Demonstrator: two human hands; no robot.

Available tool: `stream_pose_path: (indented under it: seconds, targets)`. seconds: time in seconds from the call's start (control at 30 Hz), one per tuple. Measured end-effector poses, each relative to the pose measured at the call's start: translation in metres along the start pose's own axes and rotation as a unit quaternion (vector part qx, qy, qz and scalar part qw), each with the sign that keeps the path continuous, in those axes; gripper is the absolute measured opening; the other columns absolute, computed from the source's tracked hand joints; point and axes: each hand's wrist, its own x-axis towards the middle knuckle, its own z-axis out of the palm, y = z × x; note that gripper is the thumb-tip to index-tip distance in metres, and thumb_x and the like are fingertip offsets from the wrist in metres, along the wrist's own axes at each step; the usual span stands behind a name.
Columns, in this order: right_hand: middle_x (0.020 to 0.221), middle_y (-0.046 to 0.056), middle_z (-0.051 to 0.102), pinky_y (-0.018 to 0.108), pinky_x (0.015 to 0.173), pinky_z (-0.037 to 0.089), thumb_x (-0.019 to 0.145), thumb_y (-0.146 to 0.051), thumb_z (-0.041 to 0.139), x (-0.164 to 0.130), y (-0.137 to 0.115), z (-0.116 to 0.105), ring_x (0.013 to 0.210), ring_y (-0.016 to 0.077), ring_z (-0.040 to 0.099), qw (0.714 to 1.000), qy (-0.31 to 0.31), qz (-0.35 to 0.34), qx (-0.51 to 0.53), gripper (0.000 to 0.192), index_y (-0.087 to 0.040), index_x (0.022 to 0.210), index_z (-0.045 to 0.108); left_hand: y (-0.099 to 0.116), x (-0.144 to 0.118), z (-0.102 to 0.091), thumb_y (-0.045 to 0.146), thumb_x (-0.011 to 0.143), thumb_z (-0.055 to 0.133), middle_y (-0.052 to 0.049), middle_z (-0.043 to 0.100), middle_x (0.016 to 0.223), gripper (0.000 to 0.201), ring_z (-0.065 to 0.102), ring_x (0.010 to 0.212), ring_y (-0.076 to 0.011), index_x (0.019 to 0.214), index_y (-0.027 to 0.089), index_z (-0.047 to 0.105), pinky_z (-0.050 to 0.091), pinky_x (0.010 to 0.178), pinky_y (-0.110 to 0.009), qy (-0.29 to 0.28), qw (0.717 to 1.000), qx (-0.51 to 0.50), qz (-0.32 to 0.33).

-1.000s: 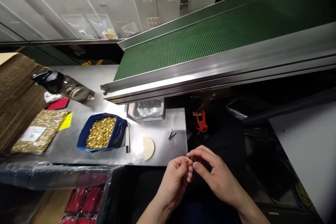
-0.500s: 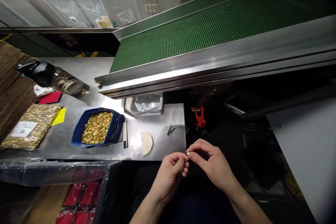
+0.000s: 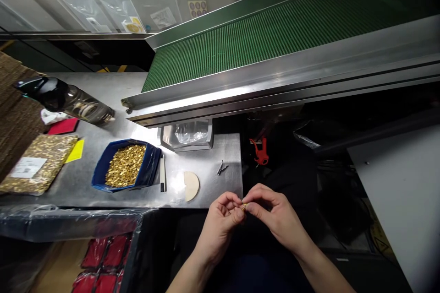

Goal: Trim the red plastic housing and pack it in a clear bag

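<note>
A small gold-coloured piece (image 3: 244,206) is pinched between my two hands, just off the table's front right corner. My right hand (image 3: 270,203) grips it between thumb and forefinger. The fingers of my left hand (image 3: 225,217) are curled, their tips closed at the same piece. Its exact kind is too small to make out. On the table to the left, a blue bin (image 3: 99,171) holds many similar gold pieces (image 3: 126,165). Closer by lie a pale half-round disc (image 3: 191,186), a nail clipper (image 3: 222,168) and a slim white cutter with a black end (image 3: 162,171).
A green conveyor belt (image 3: 233,46) slopes across the back over a grey bin (image 3: 187,137). A bottle (image 3: 68,100) and a bag of gold pieces (image 3: 41,165) stand left. A red air gun (image 3: 260,151) hangs beyond the table. Red packs (image 3: 113,252) fill a box at lower left.
My left hand has turned slightly and its fingers have opened a little around the gold piece, which now shows more between the hands. The view has shifted slightly.
</note>
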Motion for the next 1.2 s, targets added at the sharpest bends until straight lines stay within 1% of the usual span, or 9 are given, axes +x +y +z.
stream_pose_path:
  seconds: [0.1,0.2,0.33,0.43,0.57,0.73,1.0,1.2]
  targets:
    - [0.09,0.003,0.068,0.029,0.079,0.053,0.092,-0.042,0.073,-0.002,0.0,0.003,0.086,0.0175,0.066,1.0,-0.015,-0.002,0.001,0.018,-0.026,0.092,0.08,0.002,-0.001,0.001,0.031,0.072,0.094,0.003,0.062,0.072,0.04,0.052,0.063,-0.0061,0.087,0.017,0.06,0.04,0.062,-0.018,0.002,1.0,-0.003,-0.001]
    - [0.092,0.003,0.069,0.03,0.081,0.054,0.094,-0.04,0.071,-0.004,-0.002,0.0,0.088,0.0179,0.067,0.999,-0.019,-0.006,-0.039,0.015,-0.027,0.094,0.08,0.004,-0.002,0.0,0.03,0.072,0.094,0.003,0.063,0.072,0.04,0.053,0.061,-0.006,0.085,0.017,0.059,0.04,0.06,-0.018,0.002,1.0,0.016,0.003]
    - [0.094,0.003,0.071,0.03,0.082,0.054,0.097,-0.039,0.068,-0.005,-0.007,-0.009,0.09,0.0185,0.067,0.996,-0.033,-0.015,-0.088,0.017,-0.027,0.093,0.079,0.006,-0.001,0.002,0.029,0.074,0.092,0.001,0.066,0.073,0.035,0.058,0.064,-0.0079,0.091,0.015,0.065,0.044,0.062,-0.019,-0.006,1.0,0.021,-0.009]
    - [0.094,0.002,0.069,0.028,0.082,0.053,0.098,-0.038,0.066,-0.003,-0.006,-0.013,0.09,0.0175,0.067,0.996,-0.033,-0.018,-0.086,0.017,-0.026,0.092,0.077,0.008,-0.001,0.004,0.027,0.075,0.092,0.0,0.069,0.076,0.036,0.061,0.066,-0.0088,0.097,0.015,0.067,0.047,0.063,-0.02,-0.01,1.0,0.005,-0.027]
    - [0.093,0.002,0.068,0.028,0.083,0.052,0.097,-0.036,0.067,-0.004,-0.001,-0.012,0.089,0.0171,0.066,0.996,-0.028,-0.029,-0.076,0.015,-0.027,0.091,0.076,0.008,-0.001,0.007,0.025,0.075,0.091,0.001,0.068,0.072,0.034,0.061,0.064,-0.0085,0.094,0.015,0.065,0.048,0.063,-0.02,-0.002,1.0,0.008,-0.03]
    - [0.092,0.003,0.068,0.029,0.082,0.053,0.098,-0.039,0.067,-0.008,0.0,-0.008,0.089,0.018,0.067,0.996,-0.001,-0.041,-0.073,0.017,-0.027,0.092,0.076,0.007,-0.001,0.009,0.027,0.075,0.092,0.002,0.066,0.07,0.034,0.06,0.062,-0.0084,0.088,0.015,0.063,0.049,0.061,-0.019,0.002,1.0,0.016,-0.014]
    - [0.092,0.003,0.068,0.029,0.081,0.053,0.099,-0.038,0.065,-0.007,-0.002,-0.006,0.088,0.0178,0.066,0.996,0.001,-0.051,-0.066,0.016,-0.026,0.094,0.075,0.01,-0.004,0.012,0.026,0.076,0.09,0.002,0.067,0.074,0.033,0.064,0.064,-0.01,0.086,0.016,0.061,0.053,0.063,-0.021,0.02,0.998,0.046,0.026]
    - [0.092,0.002,0.067,0.028,0.081,0.052,0.099,-0.034,0.066,-0.007,-0.003,-0.005,0.088,0.017,0.065,0.996,0.008,-0.057,-0.066,0.013,-0.026,0.095,0.075,0.014,-0.006,0.016,0.026,0.076,0.09,0.001,0.069,0.074,0.033,0.063,0.063,-0.0095,0.085,0.016,0.059,0.053,0.063,-0.021,0.032,0.997,0.06,0.041]
